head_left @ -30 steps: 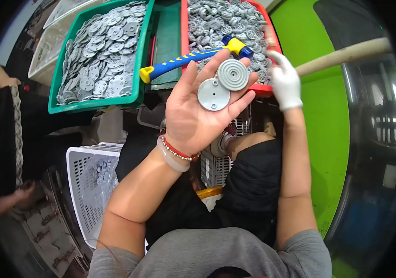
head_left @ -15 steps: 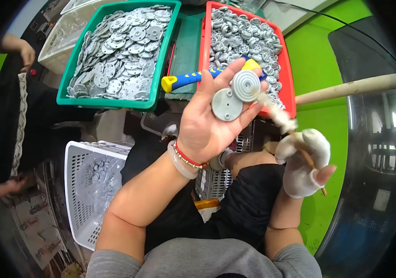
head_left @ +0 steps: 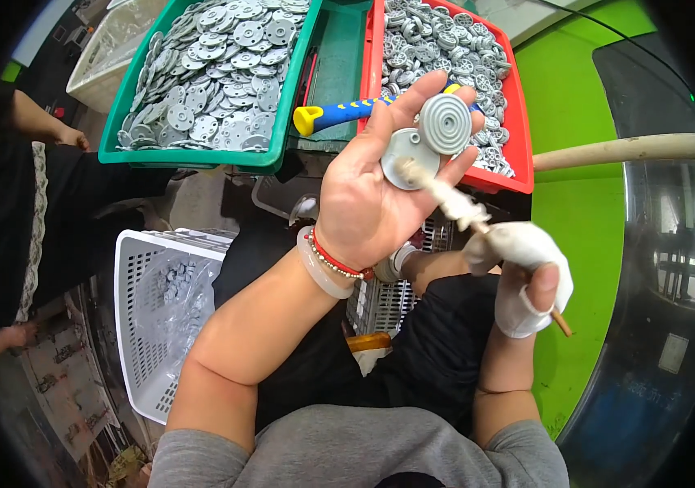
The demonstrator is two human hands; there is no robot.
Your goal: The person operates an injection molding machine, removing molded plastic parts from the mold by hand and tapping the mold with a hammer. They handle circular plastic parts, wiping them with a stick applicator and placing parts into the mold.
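The left grip (head_left: pixel 370 177) lay spread under two discs (head_left: pixel 446 124), likely light and stiff, best held edgewise; the right grip (head_left: pixel 529 254) pinched a thin stick (head_left: pixel 561 323).

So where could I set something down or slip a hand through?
The bright green surface looks bare between the wooden pole, gloved right hand and dark shiny panel. A dark green strip between the green bin and red bin, beyond the hammer, might fit a hand. Crowded: both heaped bins; the left hand holds two gray discs.
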